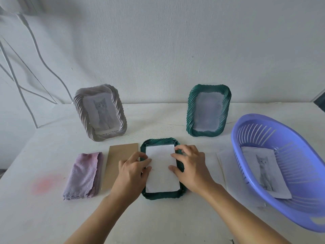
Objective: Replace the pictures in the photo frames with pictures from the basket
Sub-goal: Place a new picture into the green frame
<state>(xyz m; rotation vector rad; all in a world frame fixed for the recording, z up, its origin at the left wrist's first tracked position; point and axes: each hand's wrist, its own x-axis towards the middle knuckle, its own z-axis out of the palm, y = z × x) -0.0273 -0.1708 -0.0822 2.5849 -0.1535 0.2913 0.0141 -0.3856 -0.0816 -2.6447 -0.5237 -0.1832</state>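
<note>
In the lower middle of the frame, a green frame [163, 196] lies face down on the table [158, 224]. A white sheet [161, 173] sits in its back opening, blank side up. Both hands are on it from either side.

The left hand [131, 170] is at the sheet's left edge with its fingers bent and their tips on that edge and on the frame's rim. Whether it pinches the paper or only presses on it cannot be told. The right hand [191, 168] is spread wide and holds nothing. Its fingertips rest along the sheet's right edge and on the rim near the frame's top right corner.

Just left of the left hand lies a brown board [117, 161], partly under the wrist. Further left is a folded purple cloth [84, 175].

At the right of the frame a purple basket [299, 205] stands tilted, holding a cat picture [263, 171], well apart from the right hand. Loose sheets [226, 164] lie between the basket and that hand, running under the basket's edge.

Two frames stand upright against the wall [158, 50]. A grey frame [79, 110] with a cat picture stands at the centre left. A second green frame [190, 110], whose picture is too faint to read, stands at the centre right.
</note>
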